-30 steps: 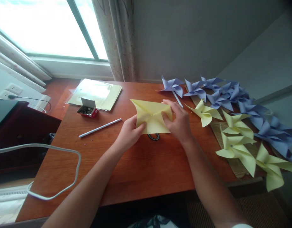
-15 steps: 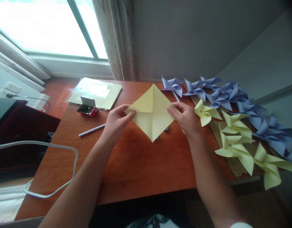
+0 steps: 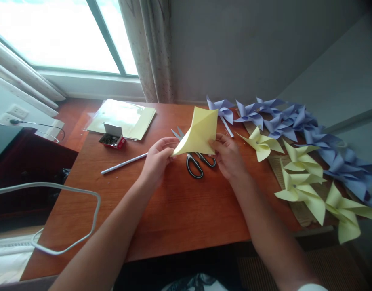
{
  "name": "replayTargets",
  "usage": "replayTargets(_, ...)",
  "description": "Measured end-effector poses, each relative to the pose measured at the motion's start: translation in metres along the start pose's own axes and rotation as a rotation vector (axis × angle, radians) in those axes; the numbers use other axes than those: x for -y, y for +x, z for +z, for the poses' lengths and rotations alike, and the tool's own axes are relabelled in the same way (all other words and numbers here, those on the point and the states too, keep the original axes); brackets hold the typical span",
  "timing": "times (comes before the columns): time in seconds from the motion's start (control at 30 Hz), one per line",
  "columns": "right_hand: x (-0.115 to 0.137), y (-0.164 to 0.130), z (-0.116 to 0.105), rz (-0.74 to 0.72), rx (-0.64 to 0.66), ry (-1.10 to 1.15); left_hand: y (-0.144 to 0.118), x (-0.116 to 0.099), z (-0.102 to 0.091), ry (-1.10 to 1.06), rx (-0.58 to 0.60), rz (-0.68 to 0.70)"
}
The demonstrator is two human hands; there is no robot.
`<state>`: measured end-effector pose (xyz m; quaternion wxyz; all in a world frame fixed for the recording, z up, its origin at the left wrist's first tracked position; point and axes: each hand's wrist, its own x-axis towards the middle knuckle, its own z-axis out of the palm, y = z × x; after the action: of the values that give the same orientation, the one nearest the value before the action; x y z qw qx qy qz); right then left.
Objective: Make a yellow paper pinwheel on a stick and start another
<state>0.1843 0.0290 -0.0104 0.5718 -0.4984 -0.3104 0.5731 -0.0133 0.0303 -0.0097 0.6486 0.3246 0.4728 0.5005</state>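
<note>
A yellow square of paper [image 3: 200, 131] is held up between my two hands, turned and slightly curved, with a crease across it. My left hand [image 3: 158, 157] pinches its lower left corner between thumb and fingers. At the lower right corner, my right hand [image 3: 226, 153] grips the sheet the same way. Beneath the paper, a pair of scissors [image 3: 194, 166] with black handles lies on the wooden table, its blades spread and partly hidden by the sheet. A white paper stick [image 3: 123, 163] lies left of my left hand.
Yellow pinwheels [image 3: 303, 190] and blue-purple pinwheels [image 3: 278, 125] crowd the table's right side, some on a piece of cardboard [image 3: 278, 169]. A small red box [image 3: 112, 140] of small items stands near stacked yellow paper [image 3: 145, 121]. A white cable [image 3: 96, 210] loops over the left edge.
The paper has turned from a flat diamond facing me to a tilted, curved position. My hands have come closer together and slightly lower, uncovering the scissors.
</note>
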Motion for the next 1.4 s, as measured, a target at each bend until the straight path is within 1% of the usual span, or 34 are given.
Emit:
replayTargets(0.07,-0.002,-0.001,0.003,0.012,0.000,0.014,-0.003,0.003,0.004,-0.016,0.092,-0.060)
replayTargets(0.1,-0.002,-0.002,0.003,0.016,-0.002,0.022,-0.003,0.003,0.004,-0.042,0.097,-0.084)
replayTargets(0.23,-0.002,0.001,0.002,0.002,0.005,0.041,0.001,-0.004,0.001,-0.182,-0.021,-0.146)
replayTargets(0.3,-0.001,0.002,0.002,-0.010,0.024,0.041,0.002,-0.006,-0.001,-0.258,-0.026,-0.168)
replayTargets(0.37,-0.003,0.000,0.004,-0.022,0.052,0.047,-0.001,-0.004,0.001,-0.289,0.038,-0.152)
replayTargets(0.47,-0.008,-0.006,0.011,-0.008,0.126,0.094,-0.011,0.004,0.009,-0.266,0.208,-0.098)
replayTargets(0.5,-0.010,-0.008,0.014,0.015,0.164,0.110,-0.014,0.007,0.013,-0.266,0.225,-0.091)
replayTargets(0.57,-0.014,-0.013,0.019,0.074,0.251,0.108,-0.018,0.012,0.020,-0.273,0.194,-0.051)
replayTargets(0.6,-0.015,-0.016,0.021,0.098,0.292,0.079,-0.019,0.014,0.022,-0.281,0.160,-0.015)
replayTargets(0.67,-0.016,-0.021,0.022,0.096,0.357,-0.058,-0.018,0.015,0.024,-0.296,0.094,0.042)
replayTargets(0.7,-0.015,-0.023,0.022,0.049,0.374,-0.181,-0.016,0.015,0.023,-0.305,0.057,0.066)
replayTargets(0.73,-0.014,-0.025,0.022,-0.039,0.374,-0.343,-0.014,0.015,0.022,-0.313,0.018,0.085)
replayTargets(0.77,-0.012,-0.028,0.021,-0.167,0.350,-0.522,-0.012,0.015,0.021,-0.319,-0.023,0.100)
replayTargets(0.8,-0.009,-0.031,0.020,-0.325,0.311,-0.699,-0.010,0.015,0.020,-0.322,-0.061,0.113)
replayTargets(0.83,-0.007,-0.033,0.018,-0.491,0.261,-0.840,-0.008,0.015,0.018,-0.320,-0.093,0.121)
replayTargets(0.87,-0.004,-0.035,0.017,-0.643,0.225,-0.923,-0.007,0.015,0.017,-0.312,-0.110,0.120)
replayTargets(0.9,-0.002,-0.037,0.016,-0.775,0.207,-0.959,-0.007,0.015,0.016,-0.299,-0.102,0.105)
replayTargets(0.97,0.002,-0.038,0.014,-0.982,0.219,-0.935,-0.009,0.016,0.015,-0.259,-0.034,0.054)
replayTargets(1.03,0.005,-0.036,0.012,-1.109,0.238,-0.917,-0.013,0.018,0.016,-0.211,0.044,0.003)
replayTargets(1.1,0.007,-0.032,0.009,-1.142,0.219,-0.940,-0.016,0.020,0.016,-0.166,0.096,-0.022)
replayTargets(1.23,0.011,-0.022,0.003,-1.030,0.156,-1.012,-0.020,0.022,0.017,-0.101,0.184,-0.057)
replayTargets(1.4,0.015,-0.013,-0.004,-0.942,0.173,-1.099,-0.022,0.020,0.018,-0.022,0.252,-0.099)
